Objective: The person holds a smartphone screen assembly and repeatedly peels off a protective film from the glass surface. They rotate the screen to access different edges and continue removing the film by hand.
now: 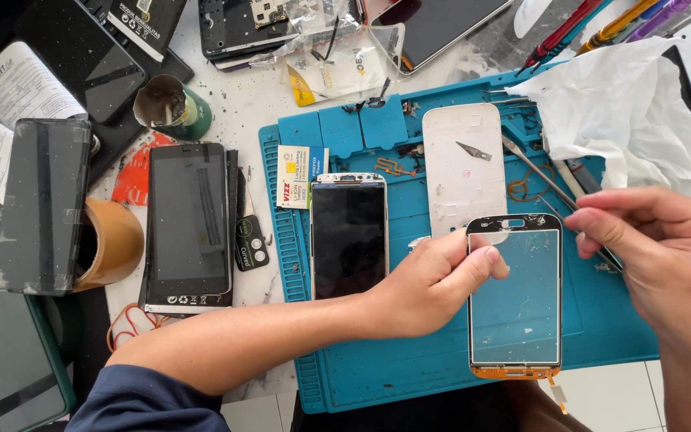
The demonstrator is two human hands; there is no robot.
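My left hand (pixel 433 280) holds a clear phone glass panel (pixel 515 300) by its left edge, thumb near the top corner, above the blue work mat (pixel 409 360). The panel has a dark frame at the top and an orange flex strip at the bottom. My right hand (pixel 665 256) is just right of the panel and pinches thin metal tweezers (pixel 557 190) that run up to the left. A phone with a dark screen (pixel 349 238) lies on the mat left of my left hand. A white back cover (pixel 464 164) with a small blade on it lies beyond the panel.
A crumpled white tissue (pixel 625 112) sits at the back right. Left of the mat lie a black phone (pixel 188 224), a tape roll (pixel 113 240) under a dark phone, a green cup (pixel 173 106), papers and more phones. Pens and screwdrivers (pixel 601 20) lie at the top right.
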